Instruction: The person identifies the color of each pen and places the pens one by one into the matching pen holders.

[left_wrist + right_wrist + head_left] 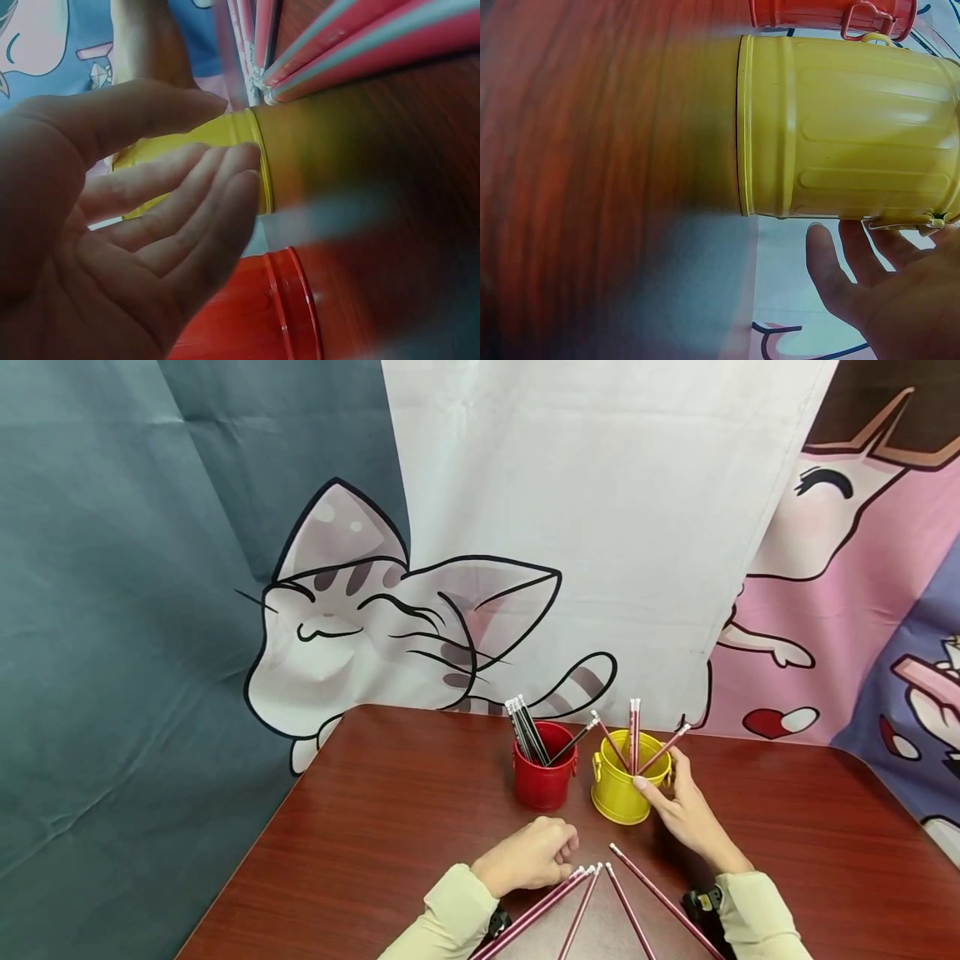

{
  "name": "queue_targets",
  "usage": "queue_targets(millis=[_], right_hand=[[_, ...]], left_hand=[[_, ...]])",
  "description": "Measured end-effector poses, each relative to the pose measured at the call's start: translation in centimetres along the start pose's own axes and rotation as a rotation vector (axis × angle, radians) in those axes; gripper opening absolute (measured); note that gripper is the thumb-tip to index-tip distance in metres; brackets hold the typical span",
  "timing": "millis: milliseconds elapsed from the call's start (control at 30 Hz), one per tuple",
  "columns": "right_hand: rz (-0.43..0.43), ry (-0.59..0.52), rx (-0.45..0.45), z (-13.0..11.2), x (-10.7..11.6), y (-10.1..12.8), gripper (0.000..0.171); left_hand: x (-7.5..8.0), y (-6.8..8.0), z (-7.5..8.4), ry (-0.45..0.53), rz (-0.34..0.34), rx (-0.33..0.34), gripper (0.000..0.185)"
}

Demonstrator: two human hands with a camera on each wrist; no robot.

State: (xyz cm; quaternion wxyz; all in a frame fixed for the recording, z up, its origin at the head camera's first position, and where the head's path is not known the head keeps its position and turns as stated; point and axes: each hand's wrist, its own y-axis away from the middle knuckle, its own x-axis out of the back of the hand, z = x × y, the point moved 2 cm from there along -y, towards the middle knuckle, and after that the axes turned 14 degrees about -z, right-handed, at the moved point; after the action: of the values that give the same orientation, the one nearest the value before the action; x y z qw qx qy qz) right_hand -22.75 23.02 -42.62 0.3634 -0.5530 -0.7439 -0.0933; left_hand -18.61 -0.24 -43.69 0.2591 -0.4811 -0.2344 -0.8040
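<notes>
Right hand (686, 810) rests beside the yellow cup (618, 785), fingers loose, a red pencil (660, 750) at the fingertips; grip uncertain. Left hand (528, 856) lies loosely curled, empty, by the pencils (577, 902) on the counter (390, 827). Advise lowering the pencil upright, clear of the rim.

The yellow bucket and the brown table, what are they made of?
The small yellow ribbed bucket looks like painted metal: glossy, with pressed ridges, a rolled base rim and a thin side handle. The reddish-brown table looks like wood or wood-look laminate: streaky grain under a smooth sheen.
</notes>
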Motion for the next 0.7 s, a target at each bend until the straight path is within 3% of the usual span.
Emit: queue_targets(millis=[233,467,700], right_hand=[[0.007,-0.009,0.007,0.2,-0.1,0.1,0.064],[0.0,-0.011,0.002,0.0,-0.1,0.1,0.063],[0.005,-0.016,0.008,0.4,-0.1,0.0,0.064]], left_hand=[[-0.5,0.1,0.1,-0.114,-0.004,0.019,0.013],[-1.0,0.1,0.0,-0.109,-0.051,0.058,0.016],[-1.3,0.1,0.0,-0.118,-0.04,0.073,0.018]])
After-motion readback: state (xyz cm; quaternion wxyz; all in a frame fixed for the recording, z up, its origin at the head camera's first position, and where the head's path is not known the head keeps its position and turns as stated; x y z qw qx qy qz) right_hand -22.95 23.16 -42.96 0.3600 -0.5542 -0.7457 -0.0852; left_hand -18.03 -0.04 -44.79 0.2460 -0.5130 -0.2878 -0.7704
